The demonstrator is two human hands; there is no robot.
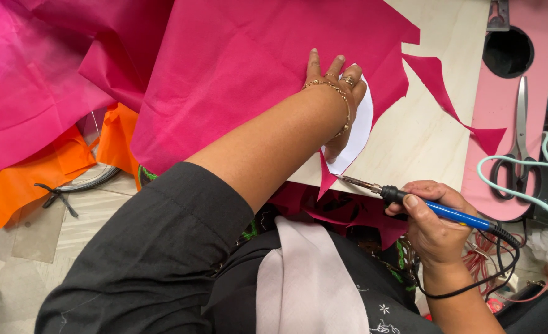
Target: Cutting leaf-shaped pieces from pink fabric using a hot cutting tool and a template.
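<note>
1. A pale plywood work board (431, 117) carries the work; its bare surface shows at the upper right.
2. A large sheet of magenta fabric (243, 68) lies spread over most of the board.
3. A white paper template (359, 127) lies partly under the fabric edge.
4. A narrow, pointed magenta offcut strip (447, 93) lies on the bare wood, reaching onto the pink board (493, 111) beside it.
5. Silver scissors with black handles (520, 139) lie on that pink board.
</note>
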